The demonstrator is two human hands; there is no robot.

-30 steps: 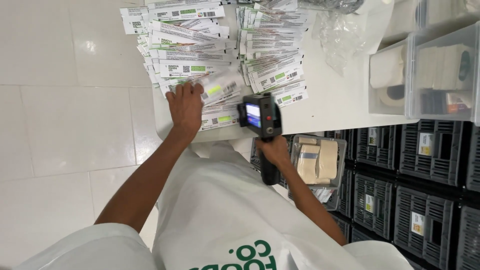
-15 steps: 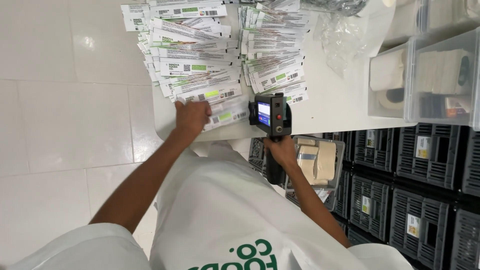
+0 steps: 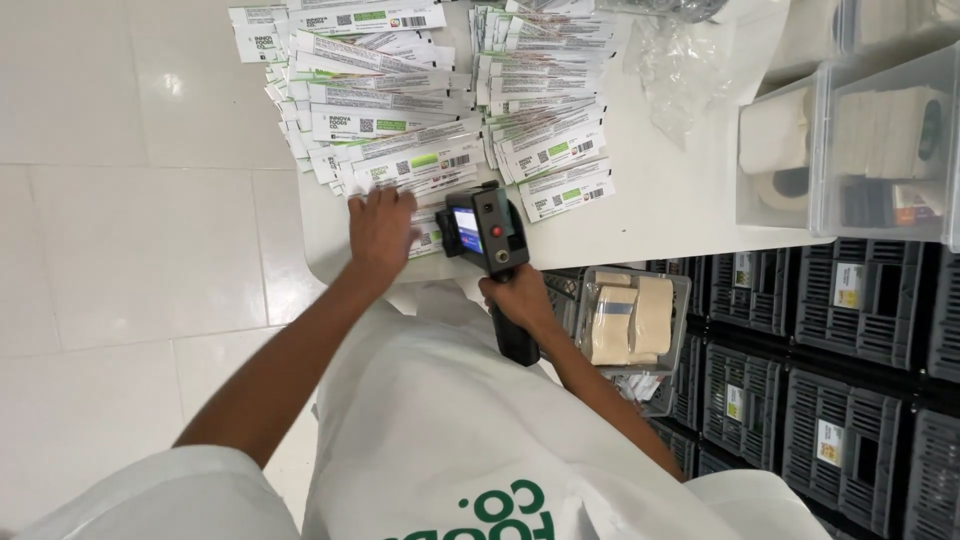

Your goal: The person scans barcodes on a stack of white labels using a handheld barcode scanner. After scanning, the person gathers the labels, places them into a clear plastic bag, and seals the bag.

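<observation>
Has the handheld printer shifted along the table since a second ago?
Yes. The handheld printer, gripped by the right hand, has moved rightward along the table edge, away from the left hand on the label strips.

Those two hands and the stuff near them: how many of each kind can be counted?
Hands: 2, left hand on the labels, right hand gripping the device
Handheld device with screen: 1
Fanned columns of printed labels: 2
Clear plastic bins on the table: 2
Total: 7

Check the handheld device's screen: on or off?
On: the handheld device in the right hand shows a lit bluish screen, facing up beside the labels.
</observation>
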